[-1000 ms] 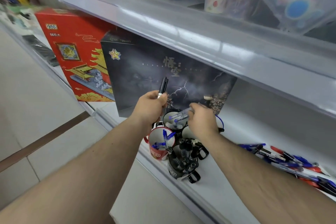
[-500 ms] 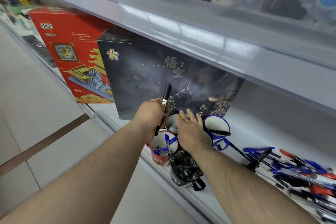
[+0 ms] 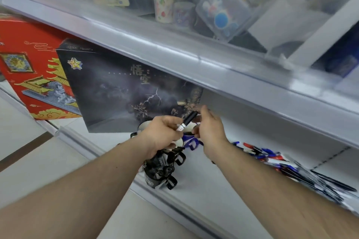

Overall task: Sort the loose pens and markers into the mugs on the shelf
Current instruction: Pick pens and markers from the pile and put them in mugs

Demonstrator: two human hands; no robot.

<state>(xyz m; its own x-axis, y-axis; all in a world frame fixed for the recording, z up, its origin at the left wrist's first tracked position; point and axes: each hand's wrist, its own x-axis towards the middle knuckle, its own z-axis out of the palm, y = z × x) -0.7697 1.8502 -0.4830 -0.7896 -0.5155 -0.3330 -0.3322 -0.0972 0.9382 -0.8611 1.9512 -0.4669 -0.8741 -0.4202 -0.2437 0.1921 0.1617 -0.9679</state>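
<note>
My left hand [image 3: 162, 134] grips a black marker [image 3: 188, 120] whose cap end tilts up to the right, above the cluster of mugs. My right hand [image 3: 209, 131] hovers just right of the marker tip with fingers loosely spread; whether it touches the marker is unclear. Below the hands stands a black mug [image 3: 158, 172] packed with black markers. A blue-rimmed mug [image 3: 191, 141] peeks out between the hands. The other mugs are mostly hidden by my left hand. Loose blue, red and black pens [image 3: 287, 165] lie in a pile on the shelf to the right.
A dark game box [image 3: 120, 91] stands right behind the mugs, with a red building-set box [image 3: 31, 75] to its left. The upper shelf edge [image 3: 194, 60] hangs low over the hands. The white shelf lip [image 3: 174, 205] runs diagonally along the front; tiled floor lies at left.
The view swung right and closer. My left hand tipped the marker from upright to leaning right. My right hand left the mugs and moved right, beside the marker's tip.
</note>
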